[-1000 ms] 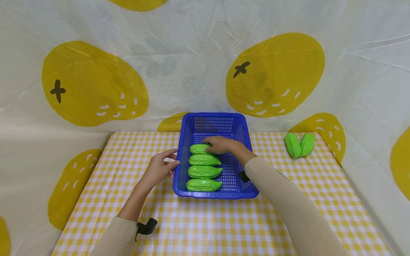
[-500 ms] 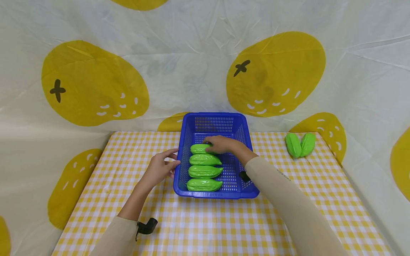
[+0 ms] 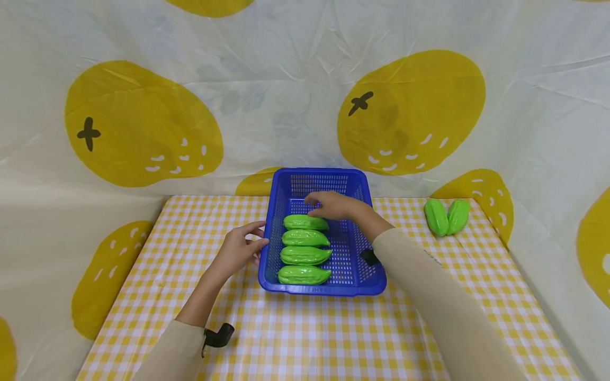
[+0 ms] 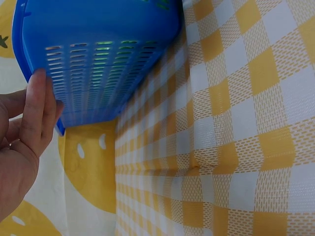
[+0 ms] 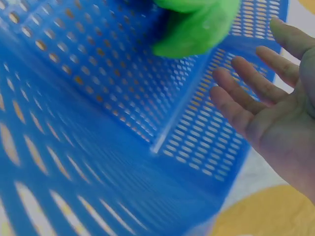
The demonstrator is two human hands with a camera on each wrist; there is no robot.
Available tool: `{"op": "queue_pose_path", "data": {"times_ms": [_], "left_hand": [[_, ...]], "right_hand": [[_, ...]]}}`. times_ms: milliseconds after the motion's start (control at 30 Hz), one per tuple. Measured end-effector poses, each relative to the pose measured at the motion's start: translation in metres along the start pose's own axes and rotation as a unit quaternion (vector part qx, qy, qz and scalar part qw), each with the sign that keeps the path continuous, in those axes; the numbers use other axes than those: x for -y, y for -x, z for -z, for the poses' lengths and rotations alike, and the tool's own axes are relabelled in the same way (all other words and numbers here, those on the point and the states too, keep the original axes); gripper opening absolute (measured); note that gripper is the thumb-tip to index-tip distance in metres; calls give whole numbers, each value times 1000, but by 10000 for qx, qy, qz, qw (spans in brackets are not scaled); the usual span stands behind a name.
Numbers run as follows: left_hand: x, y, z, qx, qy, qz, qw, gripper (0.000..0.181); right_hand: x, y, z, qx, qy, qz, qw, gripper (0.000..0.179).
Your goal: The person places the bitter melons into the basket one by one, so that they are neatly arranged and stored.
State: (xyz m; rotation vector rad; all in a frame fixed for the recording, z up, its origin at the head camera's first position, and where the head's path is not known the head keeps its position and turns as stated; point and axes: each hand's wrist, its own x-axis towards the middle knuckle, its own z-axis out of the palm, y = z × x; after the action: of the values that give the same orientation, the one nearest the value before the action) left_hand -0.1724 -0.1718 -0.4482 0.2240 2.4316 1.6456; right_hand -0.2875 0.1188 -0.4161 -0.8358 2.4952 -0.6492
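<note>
We see the left hand (image 3: 236,248) resting relaxed, extended fingers on the left rim of the blue basket (image 3: 321,290). Along that basket's left edge, four green fruits (image 3: 306,252) lie in a row. Above the farthest, the right hand (image 3: 332,205) holds its fingers apart. Two more fruits (image 3: 456,218) lie near the table's (image 3: 333,338) far right corner.

The wrist views' edges crop the left hand (image 4: 29,132), right hand (image 5: 281,114), basket (image 4: 88,29) and a blurred green piece (image 5: 202,30).
</note>
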Motion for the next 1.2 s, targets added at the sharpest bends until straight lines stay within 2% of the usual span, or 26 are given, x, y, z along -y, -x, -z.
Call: {"op": "queue_pose_path", "data": {"times_ms": [300,533,700,800,1033,1200], "left_hand": [[-1,-1,0,-5,-68,13,10000,51],[0,0,-1,-3,-44,-20,10000,51],[-1,2,-1,8,-20,-22,10000,50],[-1,2,-1,22,-26,-29,10000,50],[-3,2,-1,37,-14,-8,10000,51],[-4,2,0,32,15,-62,10000,51]], "right_hand": [[2,23,36,-396,-293,-224,9985,53],[-18,47,56,-865,-611,-265,9940,55],[-43,69,58,-1255,-1012,-228,9867,57],[-60,86,57,-1477,-1232,-366,9806,58],[-97,124,49,-2097,-1237,-728,9672,63],[-115,148,47,-2353,-1404,-1002,9565,68]]}}
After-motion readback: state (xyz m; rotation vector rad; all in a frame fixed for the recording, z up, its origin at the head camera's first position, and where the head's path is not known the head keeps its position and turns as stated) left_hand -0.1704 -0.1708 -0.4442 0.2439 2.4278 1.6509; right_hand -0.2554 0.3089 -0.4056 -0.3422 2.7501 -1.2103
